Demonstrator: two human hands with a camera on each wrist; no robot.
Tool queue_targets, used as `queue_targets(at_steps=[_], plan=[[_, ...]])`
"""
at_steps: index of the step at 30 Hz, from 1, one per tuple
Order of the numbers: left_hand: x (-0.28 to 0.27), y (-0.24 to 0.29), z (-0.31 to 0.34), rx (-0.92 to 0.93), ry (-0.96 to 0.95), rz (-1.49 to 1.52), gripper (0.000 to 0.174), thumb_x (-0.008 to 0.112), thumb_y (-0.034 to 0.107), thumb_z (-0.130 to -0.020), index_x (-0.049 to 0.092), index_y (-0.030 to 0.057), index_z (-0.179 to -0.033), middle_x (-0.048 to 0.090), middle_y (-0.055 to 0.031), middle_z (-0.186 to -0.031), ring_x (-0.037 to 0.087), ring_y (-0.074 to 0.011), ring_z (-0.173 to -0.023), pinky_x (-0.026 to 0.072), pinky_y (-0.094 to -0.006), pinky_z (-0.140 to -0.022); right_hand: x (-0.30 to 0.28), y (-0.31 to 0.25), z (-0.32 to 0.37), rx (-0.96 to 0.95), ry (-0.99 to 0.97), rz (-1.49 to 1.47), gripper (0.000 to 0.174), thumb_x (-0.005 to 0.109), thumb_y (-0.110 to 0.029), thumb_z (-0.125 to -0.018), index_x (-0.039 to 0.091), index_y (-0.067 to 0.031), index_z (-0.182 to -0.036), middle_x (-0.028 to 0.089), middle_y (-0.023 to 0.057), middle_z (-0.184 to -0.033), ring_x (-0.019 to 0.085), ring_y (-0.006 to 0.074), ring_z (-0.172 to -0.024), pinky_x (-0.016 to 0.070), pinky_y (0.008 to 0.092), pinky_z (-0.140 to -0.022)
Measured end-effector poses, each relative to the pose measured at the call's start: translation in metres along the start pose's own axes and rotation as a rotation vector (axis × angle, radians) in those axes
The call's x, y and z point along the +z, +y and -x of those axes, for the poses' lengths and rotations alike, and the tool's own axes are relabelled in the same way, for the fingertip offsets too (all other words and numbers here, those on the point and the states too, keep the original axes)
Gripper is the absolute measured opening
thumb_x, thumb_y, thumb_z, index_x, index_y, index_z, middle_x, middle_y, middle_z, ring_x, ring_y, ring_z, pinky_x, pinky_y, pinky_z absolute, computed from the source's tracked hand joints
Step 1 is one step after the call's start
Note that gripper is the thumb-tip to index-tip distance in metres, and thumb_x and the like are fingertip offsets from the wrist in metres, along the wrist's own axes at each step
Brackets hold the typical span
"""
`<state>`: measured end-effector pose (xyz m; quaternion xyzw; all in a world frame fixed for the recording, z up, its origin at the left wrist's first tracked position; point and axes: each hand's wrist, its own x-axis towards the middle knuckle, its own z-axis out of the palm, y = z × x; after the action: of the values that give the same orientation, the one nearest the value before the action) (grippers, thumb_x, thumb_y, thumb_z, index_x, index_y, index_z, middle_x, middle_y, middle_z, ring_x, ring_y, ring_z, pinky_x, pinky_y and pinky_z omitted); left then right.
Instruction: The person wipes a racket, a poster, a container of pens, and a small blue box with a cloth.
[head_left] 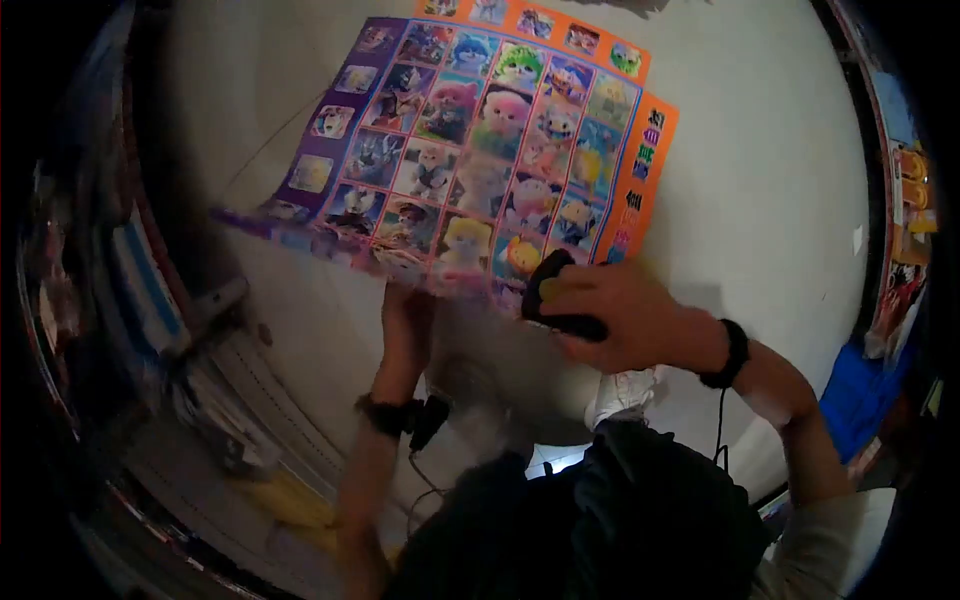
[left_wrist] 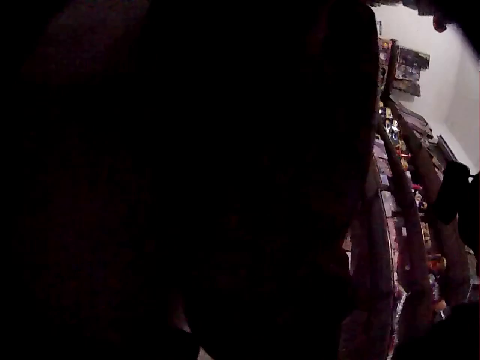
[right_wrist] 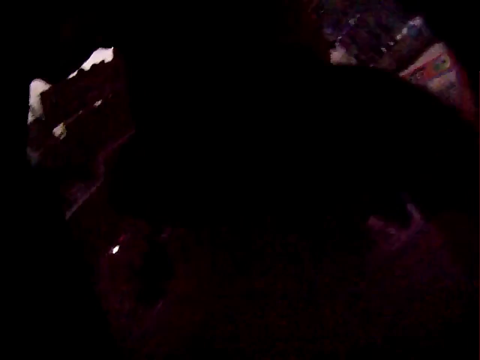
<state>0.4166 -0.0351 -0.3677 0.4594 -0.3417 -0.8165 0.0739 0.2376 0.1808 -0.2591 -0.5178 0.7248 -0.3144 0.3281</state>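
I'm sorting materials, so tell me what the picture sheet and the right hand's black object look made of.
Picture sheet: thin paper or plastic film, smooth-looking; its near edge bends.
Black object: probably hard plastic, perhaps matte; evenly dark with a firm outline.

pale flr btwn stocked shelves (v dim)

My head view looks down on the poster; left wrist faces distant shelves; right wrist's direction undetermined.
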Motion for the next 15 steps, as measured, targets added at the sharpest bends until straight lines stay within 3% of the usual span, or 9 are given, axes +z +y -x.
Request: queue_targets(at_steps=[1,2,4,5,8,10,12,14,15], plan=[[0.013,0.002,-0.012,-0.028,-0.12,0.118,0.036,0.051,0.043,-0.093,0.057,0.0088,-0.101,0.06,-0.0055,-0.098,0.058,-0.02,-0.09,0.0455,-0.0359,-0.082,-0.008,0.013,0.0,-0.033,0.046,-0.219,0.025,0.07,-0.024,-0.075,0.057,-0.0035,-0.08,0.055,0.0087,-0.079,0.058,0.0235,-0.069,0.0459,0.0345,-0.062],[0.024,0.008,-0.02,-0.056,-0.242,0.223,0.033,0.05,0.042,-0.095,0.057,0.0114,-0.106,0.061,-0.0039,-0.097,0.057,-0.018,-0.089,0.0445,-0.0332,-0.08,-0.022,0.018,-0.001,-0.044,0.041,-0.191,0.025,0.07,-0.024,-0.075,0.057,-0.0035,-0.08,0.055,0.0087,-0.079,0.058,0.0235,-0.069,0.0459,0.0345,-0.062],[0.042,0.022,-0.02,-0.115,-0.36,0.415,0.036,0.05,0.044,-0.094,0.056,0.0113,-0.11,0.061,-0.0043,-0.101,0.057,-0.0192,-0.093,0.0443,-0.037,-0.085,-0.047,0.017,-0.003,0.322,-0.209,-0.673,0.017,0.068,-0.017,-0.08,0.067,-0.0034,-0.091,0.063,0.0051,-0.086,0.061,0.017,-0.079,0.0476,0.0287,-0.073],[0.048,0.026,-0.016,-0.19,-0.477,0.591,0.04,0.05,0.045,-0.094,0.055,0.0113,-0.114,0.06,-0.0047,-0.106,0.057,-0.0205,-0.098,0.0442,-0.0409,-0.091,-0.051,0.024,-0.002,0.305,-0.22,-0.655,0.017,0.068,-0.017,-0.08,0.067,-0.0034,-0.091,0.063,0.0051,-0.086,0.061,0.017,-0.079,0.0476,0.0287,-0.073],[0.056,0.034,0.002,-0.021,-0.391,0.368,0.032,0.053,0.036,-0.095,0.055,0.0092,-0.113,0.062,-0.0048,-0.108,0.058,-0.0193,-0.098,0.0447,-0.0373,-0.091,-0.052,0.042,0.003,0.338,-0.159,-0.805,0.018,0.068,-0.016,-0.08,0.067,0.0,-0.089,0.063,0.0013,-0.083,0.058,0.0109,-0.082,0.046,0.025,-0.077],[0.034,0.029,-0.005,0.065,-0.377,0.365,0.032,0.054,0.03,-0.095,0.053,0.0073,-0.117,0.062,-0.0052,-0.111,0.059,-0.0192,-0.1,0.0447,-0.0357,-0.092,-0.052,0.054,0.004,0.36,0.076,-1.066,0.024,0.071,-0.015,-0.077,0.068,0.0028,-0.094,0.065,0.0022,-0.086,0.059,0.0096,-0.084,0.0451,0.0224,-0.079],[0.016,0.038,0.001,0.129,-0.356,0.347,0.033,0.055,0.025,-0.095,0.052,0.0054,-0.122,0.062,-0.0056,-0.113,0.059,-0.019,-0.103,0.0447,-0.0341,-0.093,-0.057,0.041,-0.003,0.42,0.124,-1.022,0.03,0.073,-0.018,-0.077,0.068,0.003,-0.099,0.067,0.0034,-0.088,0.059,0.0084,-0.084,0.0446,0.0216,-0.079],[0.008,0.061,0.032,0.332,-0.146,0.05,0.043,0.059,0.021,-0.093,0.046,0.0027,-0.13,0.06,-0.0074,-0.118,0.058,-0.0194,-0.108,0.0446,-0.0328,-0.094,-0.055,0.033,-0.007,0.566,0.195,-0.734,0.027,0.072,-0.019,-0.078,0.067,0.0007,-0.095,0.065,0.003,-0.086,0.06,0.0129,-0.081,0.0455,0.0253,-0.077],[0.023,0.076,0.031,0.282,-0.131,-0.013,0.043,0.059,0.021,-0.093,0.046,0.0027,-0.13,0.06,-0.0074,-0.118,0.058,-0.0194,-0.108,0.0446,-0.0328,-0.094,-0.061,0.054,-0.002,0.638,0.15,-0.641,0.032,0.074,-0.022,-0.08,0.067,0.001,-0.101,0.068,0.0055,-0.093,0.063,0.0119,-0.084,0.0467,0.0247,-0.077]])
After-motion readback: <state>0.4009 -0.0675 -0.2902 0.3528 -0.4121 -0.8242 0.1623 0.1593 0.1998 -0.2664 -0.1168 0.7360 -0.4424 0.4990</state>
